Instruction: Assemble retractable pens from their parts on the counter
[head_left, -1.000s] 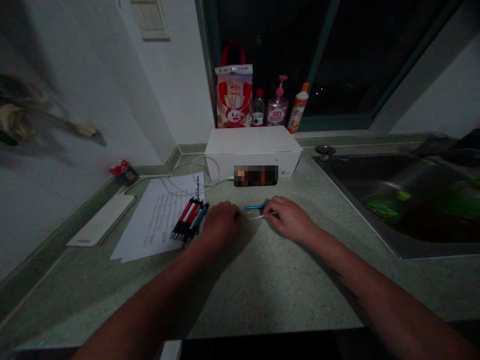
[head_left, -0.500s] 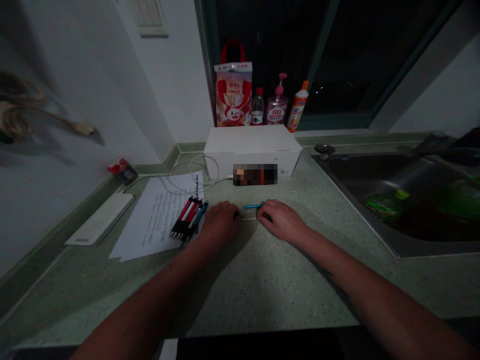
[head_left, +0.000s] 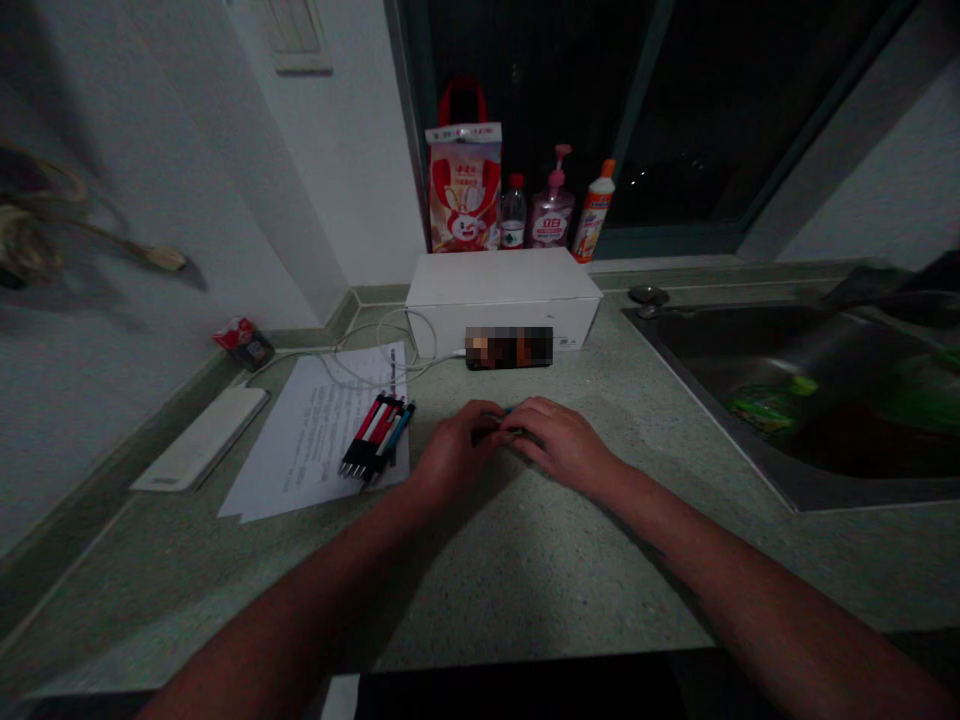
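My left hand and my right hand rest on the green speckled counter, fingertips meeting in a pinch. Between them I hold thin pen parts that the fingers mostly hide. A blue pen barrel peeks out just behind the fingertips. A bundle of several red, black and blue pens lies on a printed sheet of paper just left of my left hand.
A white box stands behind the hands, with a dark phone leaning at its front. Bottles and a red bag line the window sill. A steel sink lies to the right. A white slab and cable sit left.
My two hands have closed together; the thin white refill and the gap between the hands seen earlier are now covered by the fingers. The blue barrel is mostly hidden.
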